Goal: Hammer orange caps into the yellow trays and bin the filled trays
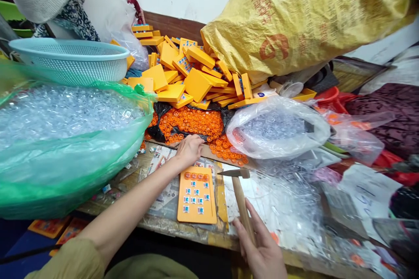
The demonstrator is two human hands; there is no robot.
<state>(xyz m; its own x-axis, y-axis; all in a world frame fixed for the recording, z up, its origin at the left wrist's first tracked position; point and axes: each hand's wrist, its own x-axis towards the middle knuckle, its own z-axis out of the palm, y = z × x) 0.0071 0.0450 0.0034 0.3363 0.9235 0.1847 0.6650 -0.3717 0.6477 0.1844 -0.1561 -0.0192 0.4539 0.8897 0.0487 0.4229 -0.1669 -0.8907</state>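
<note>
My right hand [262, 244] is wrapped round the wooden handle of a hammer [241, 196], whose dark metal head points up beside a yellow-orange plastic board [197, 216]. The board lies flat on the bench, with a row of orange caps near its far end and several small blue-and-white pieces set into its face. Beyond that end, my left hand [190, 150] is closed at the near edge of the orange ring-shaped caps [193, 122], which lie heaped in an opened black bag. Its fingertips are bent together, and what they pinch is too small or hidden to make out.
Many yellow-orange boards [198, 85] are piled at the back. A green bag [81, 157] of clear pieces bulges at left, below a light blue basket [70, 48]. A white bag [278, 126] of clear pieces stands right, under a large yellow sack [294, 22].
</note>
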